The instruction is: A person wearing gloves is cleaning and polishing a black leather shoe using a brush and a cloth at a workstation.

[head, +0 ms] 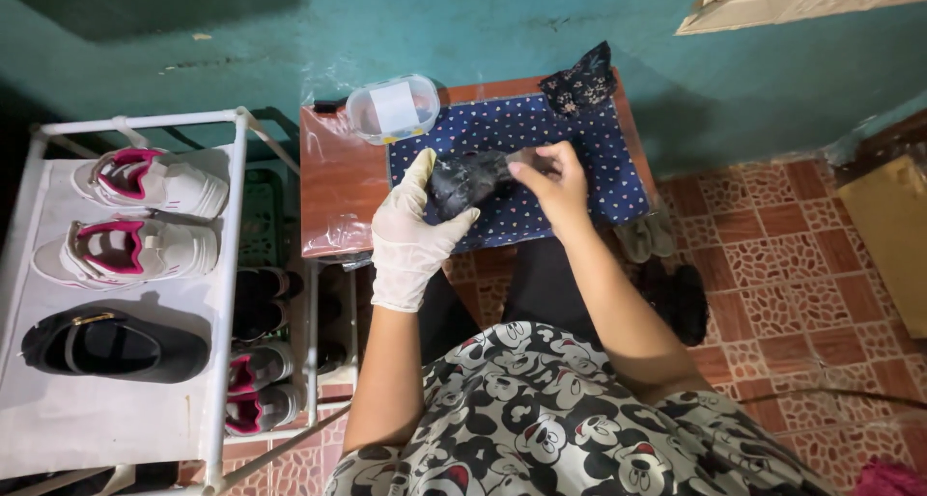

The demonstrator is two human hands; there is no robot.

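Green walls stand behind a small brown table (333, 182) with a blue dotted cloth (599, 168) on it. Over the cloth, the left hand (410, 230), in a white glove, curls its fingers around a black shoe (468, 180). The bare right hand (550, 182) pinches the shoe's far end.

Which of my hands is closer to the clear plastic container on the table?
Left. The gloved left hand sits just below the plastic container, holding the dark shoe; the bare right hand is farther off to its right.
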